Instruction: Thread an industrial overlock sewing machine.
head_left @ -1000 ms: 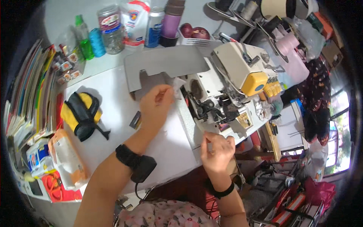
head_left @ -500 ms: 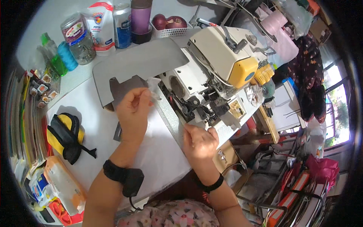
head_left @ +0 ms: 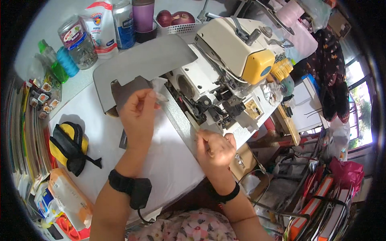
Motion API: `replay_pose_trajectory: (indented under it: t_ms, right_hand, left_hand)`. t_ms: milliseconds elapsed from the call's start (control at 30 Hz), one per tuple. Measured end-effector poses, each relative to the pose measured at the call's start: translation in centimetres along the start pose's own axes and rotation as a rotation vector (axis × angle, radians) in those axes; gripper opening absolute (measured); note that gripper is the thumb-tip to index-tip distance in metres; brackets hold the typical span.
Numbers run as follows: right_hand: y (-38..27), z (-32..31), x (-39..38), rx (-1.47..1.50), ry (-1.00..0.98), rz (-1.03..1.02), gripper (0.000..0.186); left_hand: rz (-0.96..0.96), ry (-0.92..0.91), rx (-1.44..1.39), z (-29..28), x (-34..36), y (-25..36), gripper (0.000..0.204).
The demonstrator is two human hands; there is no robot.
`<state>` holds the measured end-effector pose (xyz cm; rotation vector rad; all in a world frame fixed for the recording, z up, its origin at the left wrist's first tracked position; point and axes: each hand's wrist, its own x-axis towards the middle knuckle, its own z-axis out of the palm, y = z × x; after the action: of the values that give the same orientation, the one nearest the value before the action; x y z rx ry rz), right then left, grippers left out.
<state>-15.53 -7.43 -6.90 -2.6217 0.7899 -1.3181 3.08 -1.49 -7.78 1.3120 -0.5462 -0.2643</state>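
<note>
An overlock sewing machine (head_left: 229, 48), cream with a yellow cover, stands with its looper parts (head_left: 207, 108) exposed. My right hand (head_left: 216, 149) is closed at the machine's near left corner. From its fingertips a thin pale strip (head_left: 192, 120) runs up beside the looper parts; its exact kind I cannot make out. My left hand (head_left: 138, 116) is raised over the table, thumb and fingers pinched. Crumpled clear plastic (head_left: 160, 89) shows just beyond its fingertips, and whether the fingers hold it is unclear. Behind that hand is a dark grey piece (head_left: 132, 90).
A grey curved panel (head_left: 148, 60) lies left of the machine. On the white tabletop (head_left: 169, 168) rests a black and yellow pouch (head_left: 69, 144). A jar (head_left: 78, 44), can (head_left: 124, 26) and basket of onions (head_left: 177, 24) line the back. Books (head_left: 32, 136) stand at left.
The whole view has shifted slightly. My right hand has drawn a little to the right, away from the looper parts, and more of the pale strip shows. My left hand stays pinched.
</note>
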Motion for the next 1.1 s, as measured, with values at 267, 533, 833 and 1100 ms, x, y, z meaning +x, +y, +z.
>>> replay_pose_trajectory:
  t_ms: [267,533,833,1100]
  right_hand:
    - [-0.8,-1.7,0.0,0.01,-0.022,0.03,0.015]
    - [-1.0,-3.6,-0.1,-0.017,-0.051,0.045,0.012]
    - [-0.8,-0.8,0.7,-0.072,-0.159,0.122,0.009]
    - [-0.9,1.8,0.3,-0.03,-0.012,0.159,0.009]
  left_hand:
    - [0.013,0.012,-0.01,-0.1,0.1,0.1,0.017]
    - [0.013,0.018,0.034,-0.1,0.1,-0.1,0.018]
    - [-0.001,0.028,0.035,-0.1,0.3,-0.2,0.019]
    - [0.008,0.01,0.035,-0.6,0.4,-0.3,0.021]
